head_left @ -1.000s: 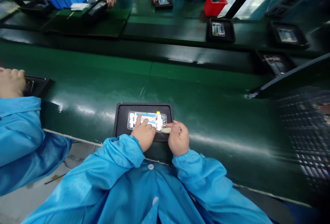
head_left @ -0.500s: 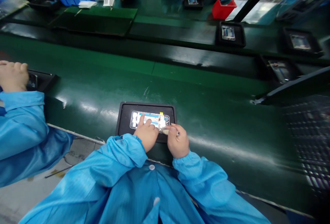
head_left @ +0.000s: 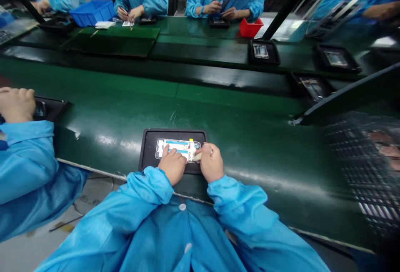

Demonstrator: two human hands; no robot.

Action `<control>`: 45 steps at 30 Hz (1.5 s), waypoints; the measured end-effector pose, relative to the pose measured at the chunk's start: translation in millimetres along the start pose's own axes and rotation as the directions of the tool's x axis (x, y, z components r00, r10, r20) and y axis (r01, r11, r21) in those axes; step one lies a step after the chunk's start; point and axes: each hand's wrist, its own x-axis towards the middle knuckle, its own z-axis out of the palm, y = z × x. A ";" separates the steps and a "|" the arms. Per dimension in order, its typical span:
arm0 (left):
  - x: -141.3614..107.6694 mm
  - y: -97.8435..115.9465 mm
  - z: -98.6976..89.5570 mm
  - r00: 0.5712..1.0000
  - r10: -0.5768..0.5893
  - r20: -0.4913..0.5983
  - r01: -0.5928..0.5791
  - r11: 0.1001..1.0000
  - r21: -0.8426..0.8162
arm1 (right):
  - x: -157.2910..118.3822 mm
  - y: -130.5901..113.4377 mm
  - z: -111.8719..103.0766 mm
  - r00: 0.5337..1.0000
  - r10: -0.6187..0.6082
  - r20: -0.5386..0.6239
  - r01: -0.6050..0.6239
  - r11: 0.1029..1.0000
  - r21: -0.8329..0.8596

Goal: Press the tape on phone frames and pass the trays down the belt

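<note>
The left hand [head_left: 172, 165] lies narrow, fingertips pressing a phone frame [head_left: 178, 149] of metal and blue strips, flat in a black tray [head_left: 172, 132]. At the frame's 3 o'clock edge, the right hand [head_left: 211, 162] pinches a pale piece [head_left: 196, 157]. Smooth green belt [head_left: 250, 109] stretches beyond the tray's raised rim.

A glossy metal-and-plastic phone frame [head_left: 178, 149] lies in a matt black plastic tray [head_left: 172, 132] on a polished green conveyor belt [head_left: 237, 106]. Sheeny blue synthetic smock cloth [head_left: 146, 187] lines the belt's near edge; beyond the belt, a smooth blue plastic crate [head_left: 93, 12] and a red plastic bin [head_left: 250, 28] show.
</note>
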 end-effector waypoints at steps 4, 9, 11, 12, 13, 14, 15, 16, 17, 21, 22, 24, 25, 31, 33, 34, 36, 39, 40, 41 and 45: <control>-2.6 -1.5 -3.3 0.998 0.007 0.068 -0.006 1.000 -0.009 | -7.2 3.8 -1.2 0.997 0.073 -0.011 -0.071 0.987 0.145; -9.3 1.6 -14.7 0.980 0.001 0.201 -0.010 0.999 0.042 | -17.5 3.7 -5.5 0.993 0.120 0.007 -0.119 0.975 0.187; -12.0 1.7 -20.4 0.967 0.006 0.256 -0.019 0.999 0.050 | -21.0 5.5 -7.2 0.992 0.123 0.028 -0.126 0.975 0.181; -12.2 0.8 -23.6 0.957 0.010 0.289 -0.024 0.999 0.046 | -22.5 6.7 -7.7 0.993 0.112 0.034 -0.116 0.978 0.171; -11.1 -0.7 -27.0 0.948 0.008 0.318 -0.021 0.999 0.038 | -23.7 8.1 -7.9 0.995 0.093 0.036 -0.098 0.982 0.159; -8.5 -2.9 -30.2 0.943 -0.006 0.333 -0.004 1.000 0.030 | -24.6 9.4 -7.8 0.997 0.069 0.035 -0.074 0.987 0.145; -4.4 -5.4 -32.9 0.943 -0.027 0.331 0.021 1.000 0.024 | -25.1 10.6 -7.5 0.999 0.045 0.029 -0.048 0.990 0.132; 0.7 -8.1 -34.9 0.948 -0.052 0.315 0.048 0.999 0.021 | -25.3 11.4 -7.0 0.999 0.023 0.022 -0.025 0.992 0.123; 6.5 -10.7 -35.7 0.954 -0.077 0.289 0.073 0.997 0.023 | -25.2 12.0 -6.5 1.000 0.006 0.016 -0.008 0.993 0.119; 25.7 -16.9 -28.1 0.962 -0.103 0.252 0.093 0.994 0.050 | -24.4 13.1 -4.5 0.999 -0.010 0.032 0.005 0.988 0.153; 28.1 -17.5 -25.2 0.956 -0.112 0.272 0.102 0.993 0.050 | -24.4 13.4 -4.2 0.999 -0.008 0.036 0.002 0.987 0.162; 30.9 -18.2 -21.1 0.934 -0.148 0.325 0.145 0.989 0.034 | -24.5 13.9 -4.0 0.999 0.000 0.036 -0.007 0.986 0.169; 31.7 -18.6 -20.3 0.922 -0.167 0.350 0.171 0.985 0.020 | -24.4 13.8 -4.1 0.999 0.008 0.039 -0.014 0.986 0.168; 32.7 -19.5 -21.4 0.892 -0.219 0.395 0.247 0.969 -0.023 | -17.2 5.8 -7.1 0.987 0.083 0.136 -0.102 0.984 0.143; 30.4 -19.6 -18.1 0.909 -0.230 0.346 0.255 0.966 -0.029 | -12.5 1.5 -6.7 0.979 0.136 0.151 -0.157 0.978 0.139; 28.6 -20.1 -15.8 0.919 -0.231 0.321 0.256 0.966 -0.037 | -10.1 -0.6 -5.9 0.974 0.162 0.155 -0.185 0.972 0.143; 24.0 -21.9 -11.1 0.936 -0.216 0.280 0.242 0.968 -0.061 | -5.7 -4.8 -2.9 0.968 0.196 0.157 -0.221 0.961 0.163; 16.3 -25.3 -4.8 0.969 -0.130 0.212 0.149 0.986 -0.079 | -0.5 -10.2 4.3 0.971 0.195 0.139 -0.222 0.950 0.218; 13.9 -26.2 -2.9 0.978 -0.094 0.186 0.110 0.991 -0.073 | 0.9 -11.5 7.0 0.975 0.186 0.123 -0.210 0.948 0.238; 11.8 -26.7 -1.0 0.985 -0.065 0.159 0.076 0.995 -0.062 | 2.1 -12.3 9.5 0.979 0.177 0.102 -0.197 0.947 0.253; 7.1 -25.8 5.1 0.999 -0.007 0.047 0.008 1.000 -0.006 | 3.9 -10.2 17.1 0.986 0.167 0.015 -0.165 0.948 0.273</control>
